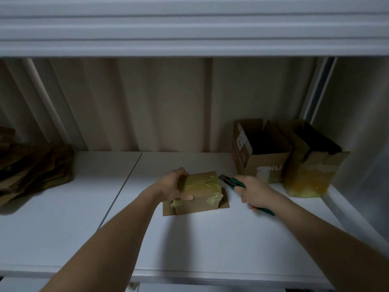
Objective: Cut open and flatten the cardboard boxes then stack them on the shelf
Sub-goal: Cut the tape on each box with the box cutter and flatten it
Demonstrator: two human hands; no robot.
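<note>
Item: small taped box (200, 191), sitting mid-shelf (63, 228). Left hand (173, 186) is gripping its left end, fingers curled over the top. Right hand (253, 193) is wrapping fully round a green cutter (233, 181), blade nearing the tape seam; best kept shallow, slicing away from the holding fingers. Behind: two opened boxes (267, 157) waiting.

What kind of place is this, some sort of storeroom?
Probably a storage or packing corner, though that is a guess. A person works at a deep white shelf with another shelf above. A heap of flattened cardboard lies at the left, and opened boxes stand at the right against a ribbed wall.
</note>
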